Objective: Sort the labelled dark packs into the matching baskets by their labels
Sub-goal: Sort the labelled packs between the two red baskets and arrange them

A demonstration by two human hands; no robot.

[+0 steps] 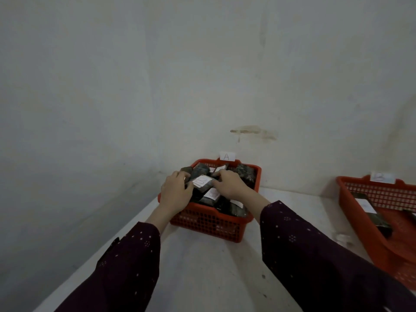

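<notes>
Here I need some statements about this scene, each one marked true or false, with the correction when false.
1. Both hands are inside the basket marked A. True: the left hand and right hand are on a labelled pack.
2. That basket is blue. False: it is red.
3. A second basket stands to the right. True.
4. The second basket is heaped full. False: it holds few packs.
5. The sleeves are plain white. False: dark with small dots.

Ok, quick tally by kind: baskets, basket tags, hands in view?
Red baskets: 2, basket A and the right basket
Basket tags: 2, the A tag and a blurred tag
Hands: 2, left hand and right hand
Total: 6
</notes>
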